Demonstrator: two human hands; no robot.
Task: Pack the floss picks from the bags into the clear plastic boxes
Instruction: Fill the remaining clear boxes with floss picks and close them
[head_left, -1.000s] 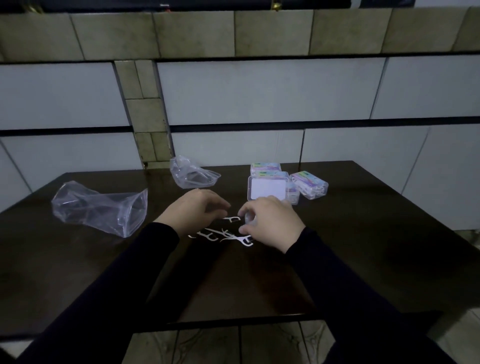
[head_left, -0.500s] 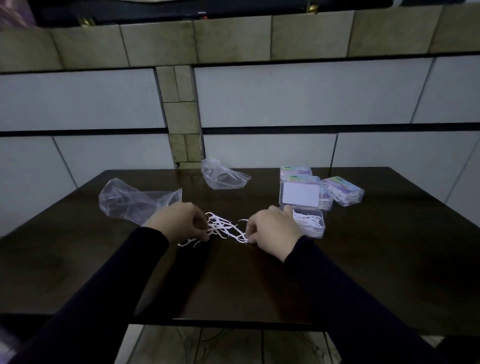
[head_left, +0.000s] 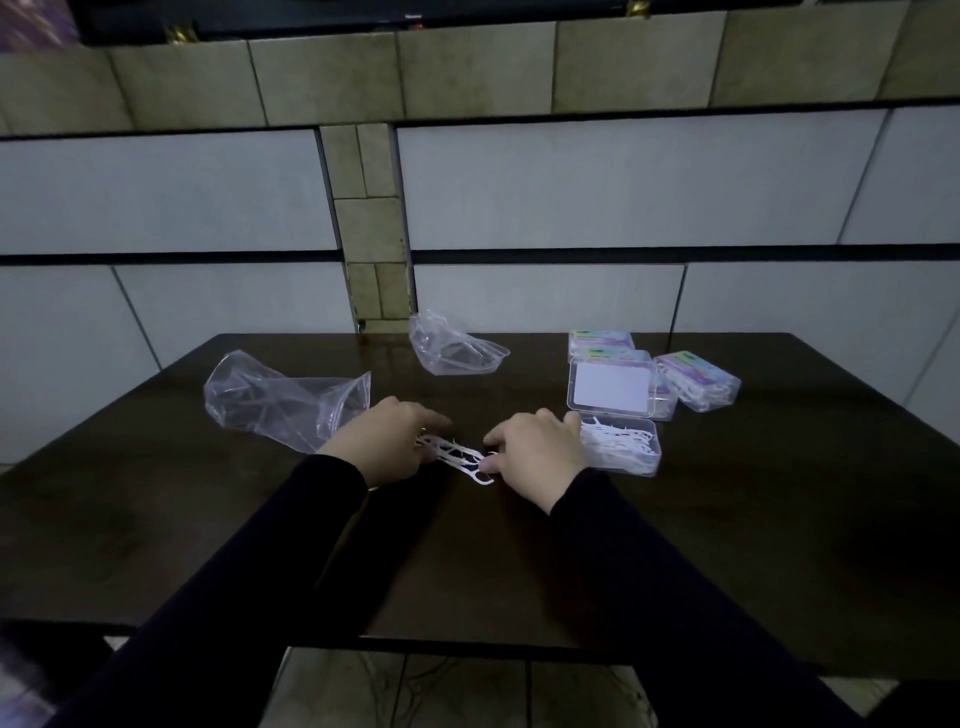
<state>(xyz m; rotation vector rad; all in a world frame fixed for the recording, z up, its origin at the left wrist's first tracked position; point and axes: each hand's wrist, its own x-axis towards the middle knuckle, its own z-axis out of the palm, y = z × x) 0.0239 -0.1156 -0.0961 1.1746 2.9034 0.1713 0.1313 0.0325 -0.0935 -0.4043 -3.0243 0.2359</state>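
Compared to half a second back, both hands have pulled the loose floss picks (head_left: 457, 454) into a tighter little bunch between them, so the spread looks narrower now. Biggest thing first: the dark table (head_left: 727, 545) holds everything. On its left side lies a big clear bag (head_left: 275, 402), crumpled, mouth facing the hands, and a smaller bag (head_left: 452, 351) sits further back near the wall. Over on the right there's a cluster of closed boxes (head_left: 696, 379) with colourful labels, and in front of them an open box (head_left: 623, 447) with its lid (head_left: 610, 389) tipped up behind it, already holding a heap of white picks.

My left hand (head_left: 379, 441) has its fingers curled down over one end of the loose bunch, pinching at it. Right hand (head_left: 535, 452) does the same at the other end, fingertips curled onto the picks, sitting just beside the open box. Bunch lies flat on the table between both hands.
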